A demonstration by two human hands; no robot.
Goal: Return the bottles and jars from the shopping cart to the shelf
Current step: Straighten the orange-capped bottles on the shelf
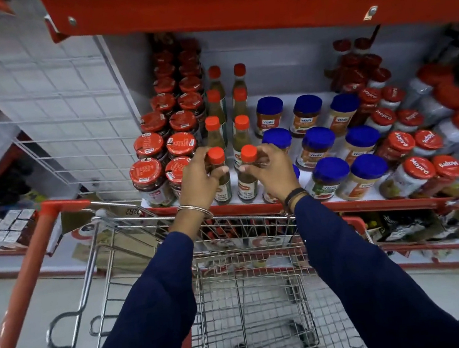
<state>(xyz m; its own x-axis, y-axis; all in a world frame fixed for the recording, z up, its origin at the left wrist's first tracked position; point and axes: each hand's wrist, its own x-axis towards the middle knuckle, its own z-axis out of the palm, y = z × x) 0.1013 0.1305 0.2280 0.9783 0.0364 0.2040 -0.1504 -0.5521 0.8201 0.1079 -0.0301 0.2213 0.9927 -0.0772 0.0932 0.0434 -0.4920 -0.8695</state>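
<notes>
Two green sauce bottles with orange caps stand at the front edge of the shelf [352, 203]. My left hand [198, 182] is closed around the left bottle [219, 172] just under its cap. My right hand [272, 172] grips the right bottle [248, 171] the same way. Behind them, more of the same bottles run back in two rows [227, 110]. The wire shopping cart [255, 287] sits below my arms, against the shelf; its basket looks bare where I can see it.
Red-lidded jars [160, 145] fill the shelf left of the bottles. Blue-lidded jars [317, 139] and red-lidded Mapro jars [412, 149] stand to the right. A red upper shelf [229, 7] overhangs. The cart's red handle [29, 255] runs along the left.
</notes>
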